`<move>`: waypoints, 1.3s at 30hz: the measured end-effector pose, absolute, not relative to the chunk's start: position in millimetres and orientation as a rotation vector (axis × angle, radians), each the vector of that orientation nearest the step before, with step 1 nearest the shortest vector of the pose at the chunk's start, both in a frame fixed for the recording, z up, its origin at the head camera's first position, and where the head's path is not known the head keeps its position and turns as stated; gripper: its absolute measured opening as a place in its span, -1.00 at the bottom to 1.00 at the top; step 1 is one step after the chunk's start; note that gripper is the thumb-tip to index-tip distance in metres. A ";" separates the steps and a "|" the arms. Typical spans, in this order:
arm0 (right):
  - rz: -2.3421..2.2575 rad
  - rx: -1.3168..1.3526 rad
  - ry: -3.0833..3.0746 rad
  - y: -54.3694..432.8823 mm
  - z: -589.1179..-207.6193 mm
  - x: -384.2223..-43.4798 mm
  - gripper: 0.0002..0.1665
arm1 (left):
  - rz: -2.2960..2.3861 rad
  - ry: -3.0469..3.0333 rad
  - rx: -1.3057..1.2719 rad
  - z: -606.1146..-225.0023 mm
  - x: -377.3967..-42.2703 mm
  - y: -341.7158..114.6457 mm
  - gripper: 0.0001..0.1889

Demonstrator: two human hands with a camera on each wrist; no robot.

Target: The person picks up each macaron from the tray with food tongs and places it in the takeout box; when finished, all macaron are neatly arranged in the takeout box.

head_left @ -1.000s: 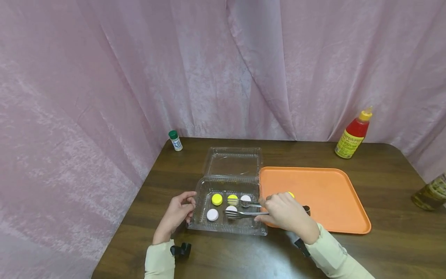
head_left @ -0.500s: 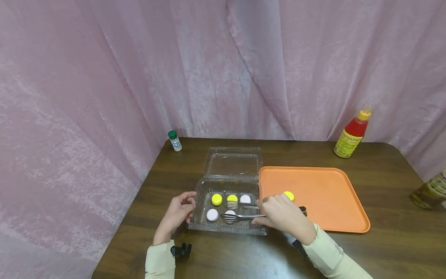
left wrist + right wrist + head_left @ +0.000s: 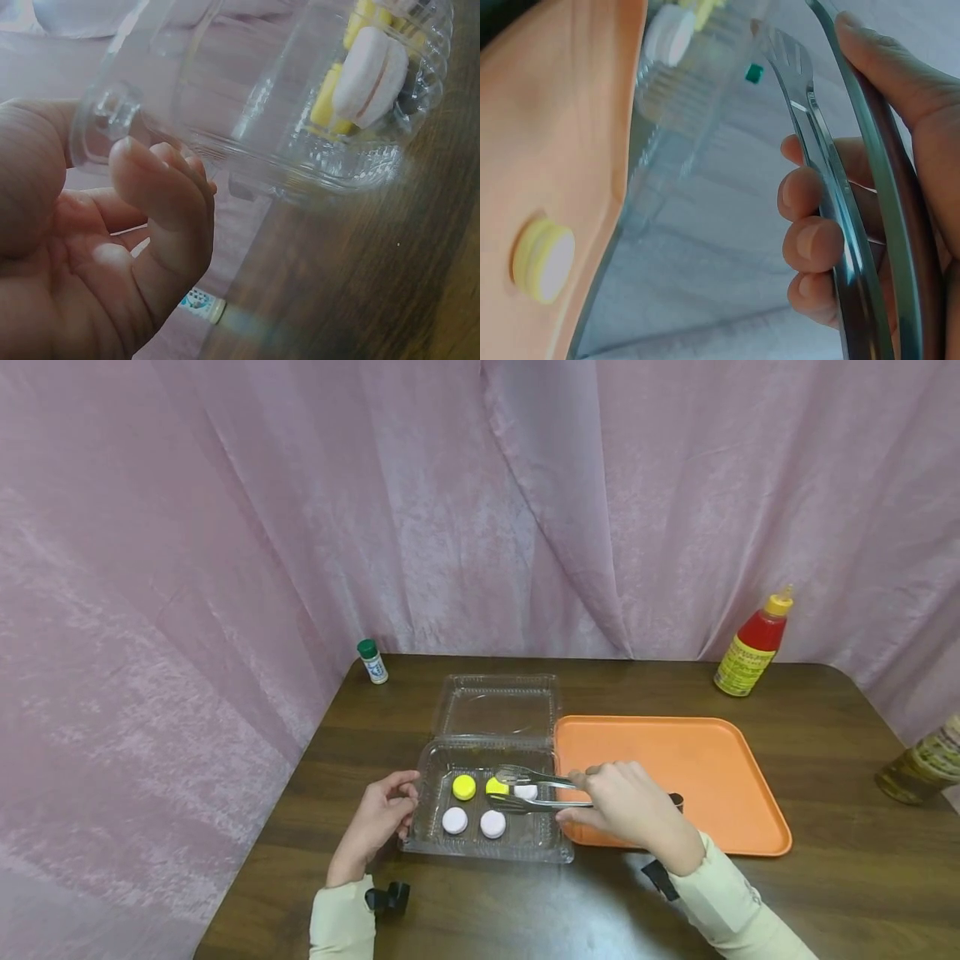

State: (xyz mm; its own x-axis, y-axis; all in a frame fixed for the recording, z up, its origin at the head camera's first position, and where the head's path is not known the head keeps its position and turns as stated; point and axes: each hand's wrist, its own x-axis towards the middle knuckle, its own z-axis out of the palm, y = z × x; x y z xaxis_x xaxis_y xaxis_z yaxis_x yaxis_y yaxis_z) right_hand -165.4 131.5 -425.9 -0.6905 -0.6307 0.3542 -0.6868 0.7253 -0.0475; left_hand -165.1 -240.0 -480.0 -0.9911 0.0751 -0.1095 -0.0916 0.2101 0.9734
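Note:
My right hand (image 3: pixel 626 802) grips metal tongs (image 3: pixel 825 165). Their tips stand apart above the clear plastic container (image 3: pixel 487 853), with nothing held between them. Inside, two white macarons (image 3: pixel 492 824) lie in the front row, with a yellow macaron (image 3: pixel 464 787) at the back left. Another yellow one and a white one, farther right, are partly covered by the tongs. My left hand (image 3: pixel 378 818) pinches the container's left rim between thumb and curled fingers, as the left wrist view shows. One yellow macaron (image 3: pixel 544 261) rests on the orange tray (image 3: pixel 570 97), hidden behind my right hand in the head view.
The container's lid (image 3: pixel 498 708) lies folded back behind it. The tray touches its right side. A green-capped shaker (image 3: pixel 372 662) stands at the back left, a red sauce bottle (image 3: pixel 752 647) at the back right and an oil bottle (image 3: pixel 922 764) at the right edge.
The tongs have come away from the front white macaron, which now lies uncovered, and moved up and slightly right over the back row. The left hand stays at the rim.

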 end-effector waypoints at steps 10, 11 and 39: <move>0.345 0.924 -2.674 154.1 -411.8 -167.6 -0.44 | 1.902 2.335 0.004 -481.8 -165.5 -241.2 -0.52; 0.354 0.915 -2.680 156.1 -410.7 -167.9 -0.43 | 1.906 2.329 -0.002 -481.4 -165.2 -241.0 -0.52; 0.398 0.583 -2.683 223.6 -410.7 -149.6 -0.50 | 1.906 2.331 -0.008 -480.2 -165.8 -241.2 -0.53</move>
State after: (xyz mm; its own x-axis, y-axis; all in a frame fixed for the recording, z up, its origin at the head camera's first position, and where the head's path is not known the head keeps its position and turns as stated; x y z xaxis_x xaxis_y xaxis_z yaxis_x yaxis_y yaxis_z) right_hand -149.6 223.6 -410.7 -0.8478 -0.3416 0.4057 -0.4447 0.8747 -0.1928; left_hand -165.8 -241.2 -480.2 -0.9915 0.0782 -0.1038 -0.0862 0.2020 0.9756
